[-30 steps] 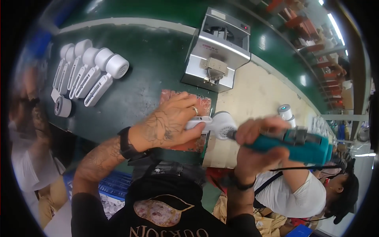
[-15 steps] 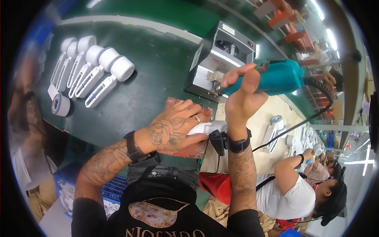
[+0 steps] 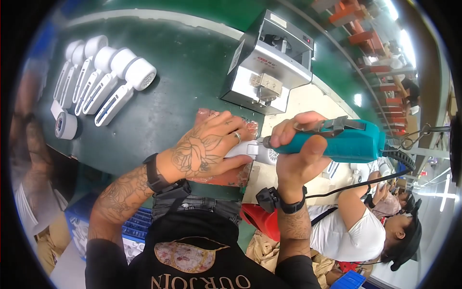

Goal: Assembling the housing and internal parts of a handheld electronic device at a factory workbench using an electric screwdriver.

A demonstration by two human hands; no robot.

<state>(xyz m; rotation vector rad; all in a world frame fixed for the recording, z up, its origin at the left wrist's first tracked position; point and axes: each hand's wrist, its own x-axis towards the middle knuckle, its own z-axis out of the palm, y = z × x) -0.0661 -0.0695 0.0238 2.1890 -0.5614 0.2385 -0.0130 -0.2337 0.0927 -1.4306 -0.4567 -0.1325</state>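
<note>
My left hand (image 3: 204, 149) presses a white handheld fan (image 3: 235, 149) down on a worn red pad (image 3: 219, 179), its fingers closed over the handle. The fan's round grille end (image 3: 267, 155) sticks out to the right of that hand. In my right hand (image 3: 299, 164) is a teal electric screwdriver (image 3: 337, 142), lying nearly level, fingers wrapped round its front end. Its tip points left and meets or nearly meets the fan beside my left fingers. Whether a screw sits on the tip is too small to tell.
A grey and black screw feeder (image 3: 269, 62) stands beyond my hands. Several white handheld fans (image 3: 113, 103) lie in a row at left, near a loose round fan head (image 3: 66, 126). The screwdriver's black cord (image 3: 356, 185) trails right. A co-worker (image 3: 346, 226) sits at right.
My right hand has brought the screwdriver from the screw feeder down toward me, to the fan. The left hand keeps its hold on the fan. My view has shifted slightly.
</note>
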